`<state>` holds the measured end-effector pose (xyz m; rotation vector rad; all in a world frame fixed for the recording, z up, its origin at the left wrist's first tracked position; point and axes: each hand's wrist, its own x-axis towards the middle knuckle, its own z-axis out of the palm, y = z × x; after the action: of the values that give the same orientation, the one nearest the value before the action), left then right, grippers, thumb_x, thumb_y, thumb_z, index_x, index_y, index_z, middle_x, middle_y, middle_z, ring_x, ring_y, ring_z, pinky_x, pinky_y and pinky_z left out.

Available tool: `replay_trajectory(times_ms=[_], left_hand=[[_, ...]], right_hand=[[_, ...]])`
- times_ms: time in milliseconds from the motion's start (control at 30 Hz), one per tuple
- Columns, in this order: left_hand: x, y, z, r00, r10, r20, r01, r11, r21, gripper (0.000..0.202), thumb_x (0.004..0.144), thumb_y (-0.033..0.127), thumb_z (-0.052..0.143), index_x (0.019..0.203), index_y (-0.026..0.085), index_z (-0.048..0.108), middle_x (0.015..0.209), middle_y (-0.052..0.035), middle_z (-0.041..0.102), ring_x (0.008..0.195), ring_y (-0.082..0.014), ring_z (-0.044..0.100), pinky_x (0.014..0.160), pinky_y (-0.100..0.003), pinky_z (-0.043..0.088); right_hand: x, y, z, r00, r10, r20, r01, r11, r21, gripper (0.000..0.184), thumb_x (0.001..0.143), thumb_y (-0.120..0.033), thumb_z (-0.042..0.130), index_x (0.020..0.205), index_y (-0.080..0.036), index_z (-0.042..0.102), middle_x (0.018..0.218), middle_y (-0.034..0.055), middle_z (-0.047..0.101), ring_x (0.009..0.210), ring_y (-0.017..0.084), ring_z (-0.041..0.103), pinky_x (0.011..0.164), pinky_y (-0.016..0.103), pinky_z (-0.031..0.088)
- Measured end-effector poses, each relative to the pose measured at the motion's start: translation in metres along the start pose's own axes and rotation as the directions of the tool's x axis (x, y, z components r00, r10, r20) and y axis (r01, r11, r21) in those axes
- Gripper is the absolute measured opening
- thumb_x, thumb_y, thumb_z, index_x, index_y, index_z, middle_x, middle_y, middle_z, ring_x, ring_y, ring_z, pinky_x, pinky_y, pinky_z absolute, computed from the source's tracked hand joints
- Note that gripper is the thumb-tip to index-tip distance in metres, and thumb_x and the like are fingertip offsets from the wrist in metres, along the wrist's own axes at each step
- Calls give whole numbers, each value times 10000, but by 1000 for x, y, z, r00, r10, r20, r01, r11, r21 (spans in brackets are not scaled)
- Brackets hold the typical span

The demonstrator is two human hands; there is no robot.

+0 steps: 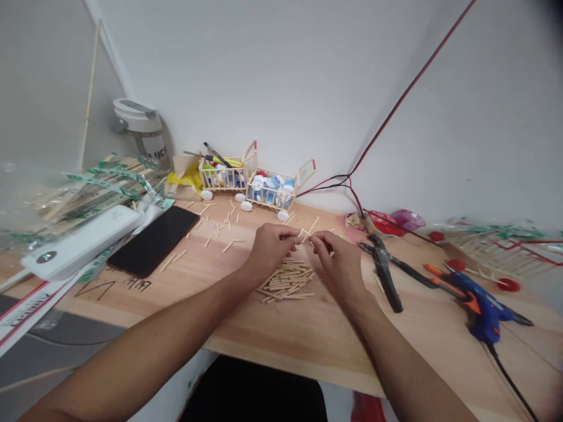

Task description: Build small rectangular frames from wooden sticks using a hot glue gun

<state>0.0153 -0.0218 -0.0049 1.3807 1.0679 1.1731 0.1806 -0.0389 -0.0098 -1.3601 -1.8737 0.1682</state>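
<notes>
Above the middle of the table, my left hand (272,249) and my right hand (338,261) are close together, fingertips pinched. Between them are thin wooden sticks (305,234), small and pale; my fingers partly hide how they join. Just below my hands lies a pile of short cut sticks (285,284). More loose sticks (226,220) are scattered to the left. Behind my hands stand two little stick-built carts, one with bottle caps (272,189) and the other (222,176) with caps and pens in it.
On the left are a black phone (153,241), a white device (83,241), bagged sticks (109,181) and a lidded cup (143,132). To the right lie black-handled pliers (385,275), a blue glue gun (486,308) with its cord, and another stick cart (497,255).
</notes>
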Motion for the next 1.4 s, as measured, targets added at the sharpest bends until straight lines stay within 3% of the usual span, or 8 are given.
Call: replay_trajectory(times_ms=[1400], left_hand=[[0, 0, 0, 1000, -3, -5, 3, 1000, -14, 214, 737, 197, 658, 916, 151, 767, 674, -21, 695, 538, -80, 559, 488, -177, 478]], right_hand=[[1, 1, 1, 1000, -7, -11, 6, 1000, -11, 200, 897, -293, 514, 817, -197, 670, 704, 7, 659, 627, 142, 570, 622, 250, 403]])
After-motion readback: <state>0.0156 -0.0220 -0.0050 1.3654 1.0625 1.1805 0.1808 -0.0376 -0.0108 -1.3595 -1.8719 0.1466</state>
